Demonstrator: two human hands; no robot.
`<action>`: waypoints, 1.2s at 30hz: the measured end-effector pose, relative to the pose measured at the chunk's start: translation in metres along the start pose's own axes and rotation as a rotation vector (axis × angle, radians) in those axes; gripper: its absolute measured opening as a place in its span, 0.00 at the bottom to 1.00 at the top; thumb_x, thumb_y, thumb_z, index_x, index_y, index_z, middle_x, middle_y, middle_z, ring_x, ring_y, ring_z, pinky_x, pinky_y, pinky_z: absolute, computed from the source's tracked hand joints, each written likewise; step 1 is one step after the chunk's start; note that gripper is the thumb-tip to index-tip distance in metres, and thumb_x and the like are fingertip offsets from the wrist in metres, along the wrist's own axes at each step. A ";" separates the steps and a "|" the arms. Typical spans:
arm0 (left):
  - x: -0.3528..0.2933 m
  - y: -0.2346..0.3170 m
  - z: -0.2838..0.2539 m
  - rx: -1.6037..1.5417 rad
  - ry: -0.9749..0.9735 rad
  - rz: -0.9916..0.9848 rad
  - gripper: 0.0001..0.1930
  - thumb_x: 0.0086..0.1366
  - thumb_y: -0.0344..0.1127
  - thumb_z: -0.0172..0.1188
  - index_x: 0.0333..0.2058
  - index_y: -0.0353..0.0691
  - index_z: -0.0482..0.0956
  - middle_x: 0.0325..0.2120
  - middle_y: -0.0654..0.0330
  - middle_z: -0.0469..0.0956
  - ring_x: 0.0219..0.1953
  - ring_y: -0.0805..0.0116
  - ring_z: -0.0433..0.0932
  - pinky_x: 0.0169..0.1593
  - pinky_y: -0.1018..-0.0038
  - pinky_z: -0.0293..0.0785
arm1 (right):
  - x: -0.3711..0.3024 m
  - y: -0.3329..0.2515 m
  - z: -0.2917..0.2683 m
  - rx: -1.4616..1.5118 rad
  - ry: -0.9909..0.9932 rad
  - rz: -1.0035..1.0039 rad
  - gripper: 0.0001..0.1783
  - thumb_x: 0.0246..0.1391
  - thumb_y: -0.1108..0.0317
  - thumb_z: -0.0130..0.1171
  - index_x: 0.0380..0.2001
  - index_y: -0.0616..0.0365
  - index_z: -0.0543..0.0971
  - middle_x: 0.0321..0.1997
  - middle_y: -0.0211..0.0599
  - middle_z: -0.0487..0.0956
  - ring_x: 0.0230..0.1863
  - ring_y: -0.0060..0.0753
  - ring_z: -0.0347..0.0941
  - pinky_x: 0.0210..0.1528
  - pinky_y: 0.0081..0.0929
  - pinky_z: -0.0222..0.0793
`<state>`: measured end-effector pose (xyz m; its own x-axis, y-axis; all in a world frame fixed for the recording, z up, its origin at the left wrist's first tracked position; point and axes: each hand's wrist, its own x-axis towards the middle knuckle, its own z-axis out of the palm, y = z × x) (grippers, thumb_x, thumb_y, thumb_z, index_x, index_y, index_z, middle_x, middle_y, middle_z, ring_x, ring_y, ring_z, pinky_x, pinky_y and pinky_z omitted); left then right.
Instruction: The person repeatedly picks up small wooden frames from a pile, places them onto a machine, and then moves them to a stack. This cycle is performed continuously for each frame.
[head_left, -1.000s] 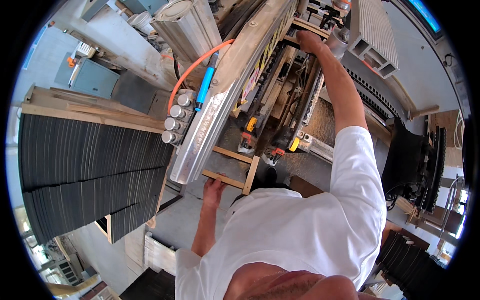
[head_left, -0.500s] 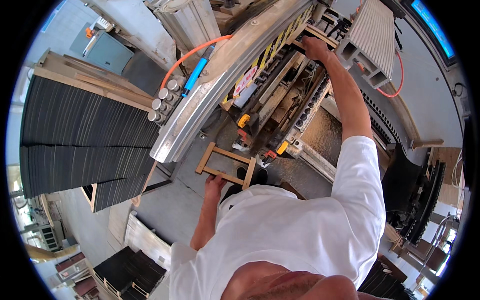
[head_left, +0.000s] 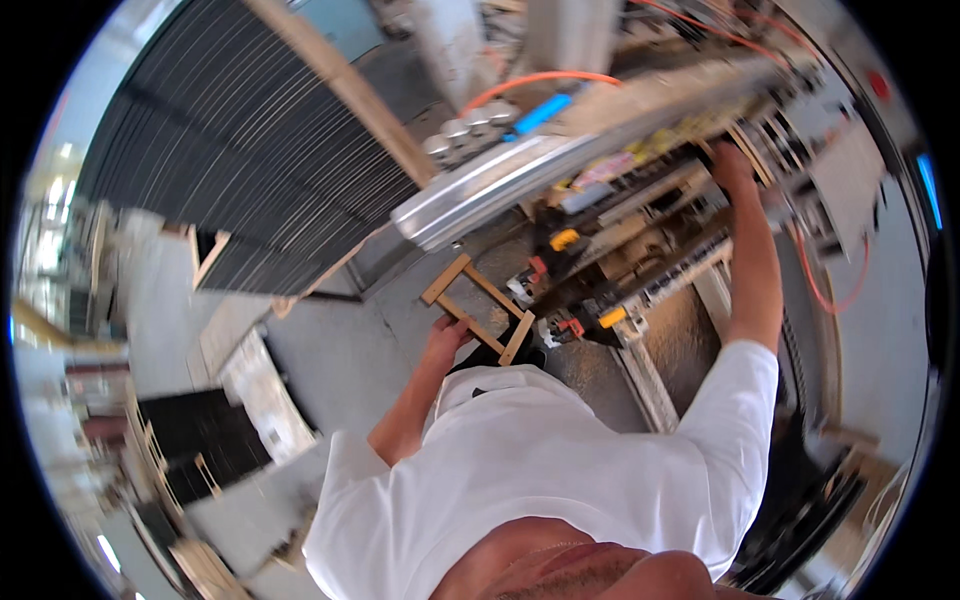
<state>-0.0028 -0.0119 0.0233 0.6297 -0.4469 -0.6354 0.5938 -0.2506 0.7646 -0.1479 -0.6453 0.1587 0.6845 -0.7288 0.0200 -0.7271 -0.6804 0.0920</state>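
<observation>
My left hand (head_left: 445, 338) is closed on the near rail of a small rectangular wooden frame (head_left: 474, 289), which I hold low in front of my waist, left of the machine's clamps. My right arm stretches to the far end of the long machine (head_left: 640, 285). There my right hand (head_left: 733, 165) is closed around the edge of a second wooden frame (head_left: 752, 157) lying in the machine; its fingertips are hidden and motion blurs it. Orange-and-black clamps with yellow parts (head_left: 565, 240) sit at the machine's near end.
A metal beam (head_left: 480, 185) with an orange hose (head_left: 535, 76) and a blue tube (head_left: 540, 117) runs along the machine's left. Tall stacks of dark panels (head_left: 250, 140) stand at the left. Sawdust (head_left: 690, 345) covers the floor by the rails. A red hose (head_left: 830, 290) hangs at right.
My view has turned, so the machine and beam appear farther right and lower. Both hands keep their holds: the left on the small frame, the right at the machine's far end.
</observation>
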 end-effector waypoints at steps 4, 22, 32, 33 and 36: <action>-0.004 -0.003 -0.018 -0.012 0.101 0.122 0.15 0.60 0.33 0.56 0.42 0.28 0.75 0.37 0.54 0.79 0.34 0.66 0.78 0.38 0.73 0.75 | 0.005 0.016 0.015 -0.128 0.054 -0.061 0.13 0.47 0.68 0.55 0.38 0.57 0.74 0.44 0.51 0.78 0.48 0.53 0.74 0.48 0.44 0.72; -0.136 0.209 -0.335 -0.129 0.721 0.899 0.15 0.70 0.36 0.45 0.45 0.30 0.73 0.34 0.58 0.79 0.30 0.73 0.75 0.36 0.75 0.73 | -0.087 -0.078 -0.061 0.599 0.698 0.065 0.17 0.54 0.61 0.62 0.41 0.64 0.79 0.37 0.42 0.81 0.39 0.38 0.77 0.42 0.33 0.71; -0.011 0.372 -0.574 -0.134 0.604 0.560 0.13 0.67 0.32 0.44 0.41 0.27 0.72 0.30 0.53 0.76 0.30 0.63 0.77 0.36 0.68 0.77 | -0.303 -0.363 -0.049 1.371 0.536 0.066 0.05 0.55 0.76 0.58 0.35 0.65 0.77 0.41 0.38 0.79 0.39 0.25 0.75 0.45 0.21 0.73; 0.019 0.374 -0.608 -0.057 0.574 0.504 0.13 0.66 0.32 0.47 0.40 0.25 0.72 0.30 0.52 0.77 0.30 0.61 0.79 0.36 0.66 0.78 | -0.312 -0.377 -0.027 1.410 0.472 -0.006 0.05 0.55 0.77 0.58 0.36 0.64 0.76 0.41 0.37 0.79 0.40 0.24 0.74 0.45 0.21 0.72; 0.066 0.383 -0.583 0.088 0.467 0.479 0.14 0.65 0.32 0.50 0.41 0.24 0.74 0.32 0.50 0.79 0.31 0.59 0.81 0.36 0.64 0.79 | -0.347 -0.424 0.009 1.442 0.240 0.112 0.06 0.54 0.79 0.58 0.36 0.64 0.76 0.39 0.35 0.79 0.39 0.22 0.73 0.44 0.19 0.70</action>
<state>0.5586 0.3629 0.2115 0.9755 -0.1129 -0.1887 0.1645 -0.1951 0.9669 -0.0780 -0.1049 0.1039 0.5093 -0.8500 0.1346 -0.1001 -0.2139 -0.9717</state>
